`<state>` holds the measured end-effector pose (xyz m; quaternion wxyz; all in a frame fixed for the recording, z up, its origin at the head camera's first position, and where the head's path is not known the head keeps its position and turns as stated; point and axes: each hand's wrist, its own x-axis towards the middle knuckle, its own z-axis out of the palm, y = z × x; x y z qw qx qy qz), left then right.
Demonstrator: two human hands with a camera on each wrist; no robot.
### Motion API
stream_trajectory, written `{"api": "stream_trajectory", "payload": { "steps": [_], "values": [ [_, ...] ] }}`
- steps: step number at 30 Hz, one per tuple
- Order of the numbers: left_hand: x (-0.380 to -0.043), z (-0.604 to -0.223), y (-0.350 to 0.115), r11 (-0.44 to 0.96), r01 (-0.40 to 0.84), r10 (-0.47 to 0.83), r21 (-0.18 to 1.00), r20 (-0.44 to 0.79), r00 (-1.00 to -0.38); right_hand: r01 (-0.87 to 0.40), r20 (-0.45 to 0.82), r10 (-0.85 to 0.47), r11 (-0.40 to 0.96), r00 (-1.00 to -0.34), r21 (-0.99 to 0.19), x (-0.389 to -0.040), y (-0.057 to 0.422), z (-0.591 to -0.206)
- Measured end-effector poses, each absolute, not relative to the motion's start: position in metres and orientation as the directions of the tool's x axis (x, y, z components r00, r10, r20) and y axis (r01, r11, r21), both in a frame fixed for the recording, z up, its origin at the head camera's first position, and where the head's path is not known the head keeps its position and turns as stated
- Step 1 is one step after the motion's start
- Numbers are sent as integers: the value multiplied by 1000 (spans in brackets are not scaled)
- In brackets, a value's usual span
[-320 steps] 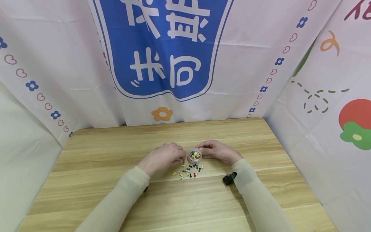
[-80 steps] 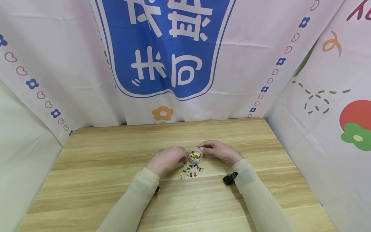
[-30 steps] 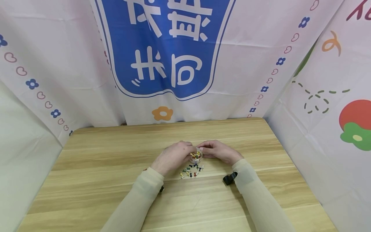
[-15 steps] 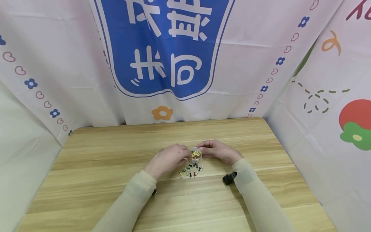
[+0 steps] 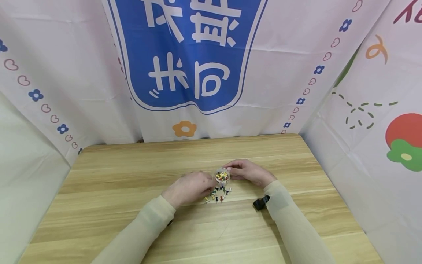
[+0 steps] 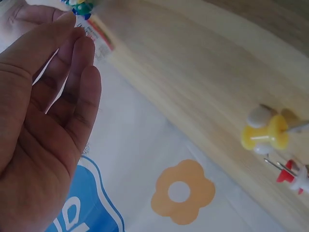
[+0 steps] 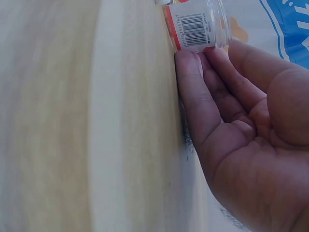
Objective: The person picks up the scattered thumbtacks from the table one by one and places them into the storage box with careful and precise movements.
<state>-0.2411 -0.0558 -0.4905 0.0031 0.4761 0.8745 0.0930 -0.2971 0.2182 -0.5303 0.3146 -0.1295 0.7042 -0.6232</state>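
Observation:
A small clear plastic jar (image 5: 222,176) of colourful push pins stands on the table, its barcode label showing in the right wrist view. My right hand (image 5: 245,171) holds its right side, fingertips and thumb at the label and rim. My left hand (image 5: 192,187) is low at the jar's left, beside loose push pins (image 5: 221,198) scattered in front of the jar. In the left wrist view its thumb and fingertips come close together beside a green and blue pin cluster (image 6: 81,7); I cannot tell whether they pinch one.
The wooden table (image 5: 115,176) carries a black object (image 5: 260,203) next to the right sleeve. Hanging printed cloth (image 5: 270,73) encloses the table's back and sides. A yellow push pin (image 6: 264,133) lies close to the left wrist camera.
My left hand has come away from over the jar and down to the loose pins at its front left. Fewer pins lie loose than earlier. The right hand keeps its hold on the jar.

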Motion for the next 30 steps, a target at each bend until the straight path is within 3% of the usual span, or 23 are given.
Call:
{"api": "stream_trajectory", "payload": {
  "steps": [30],
  "values": [
    [-239, -497, -54, 558, 816, 821, 151, 40, -569, 221, -293, -562, 194, -774, -956, -297, 217, -530]
  ]
}}
